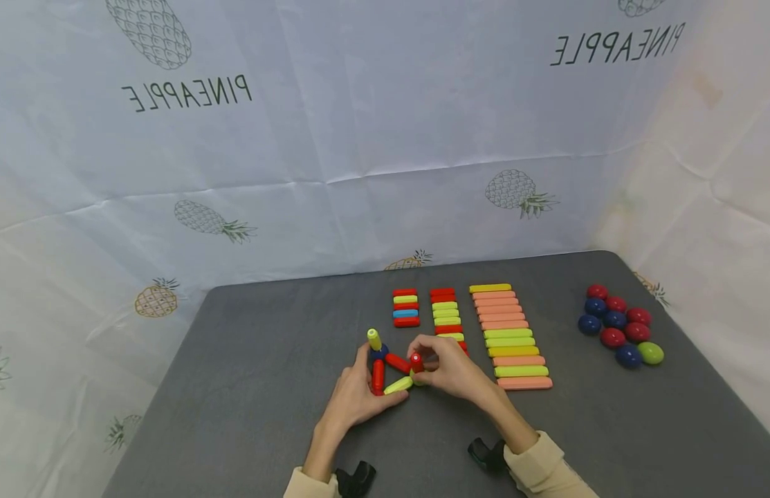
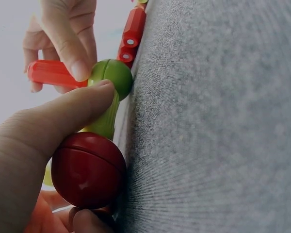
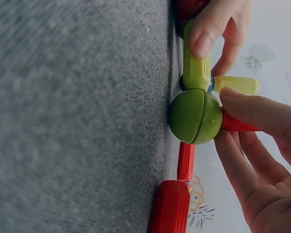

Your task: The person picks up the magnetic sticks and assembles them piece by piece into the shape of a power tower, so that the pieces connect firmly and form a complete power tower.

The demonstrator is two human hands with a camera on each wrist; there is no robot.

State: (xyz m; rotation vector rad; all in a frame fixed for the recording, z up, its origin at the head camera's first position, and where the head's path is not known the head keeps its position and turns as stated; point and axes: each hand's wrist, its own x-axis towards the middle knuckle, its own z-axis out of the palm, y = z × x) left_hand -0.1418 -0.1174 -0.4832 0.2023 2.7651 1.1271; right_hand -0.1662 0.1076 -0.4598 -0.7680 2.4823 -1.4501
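Observation:
A small triangle of magnetic rods and balls lies on the grey table in the head view. Its sides are two red rods and a yellow-green rod; a blue ball, a green ball and a red ball form the corners. Another yellow-green rod stands upright on the blue ball. My left hand grips the triangle's left side, thumb along the yellow-green side rod, fingers curled by the red ball. Between thumb and fingers, my right hand pinches an upright red rod at the green ball.
Behind the hands lie two columns of short red, yellow-green and blue rods. A column of longer orange, yellow and green rods lies to their right. Loose red, blue and green balls sit near the table's right edge. A pineapple-print cloth hangs behind.

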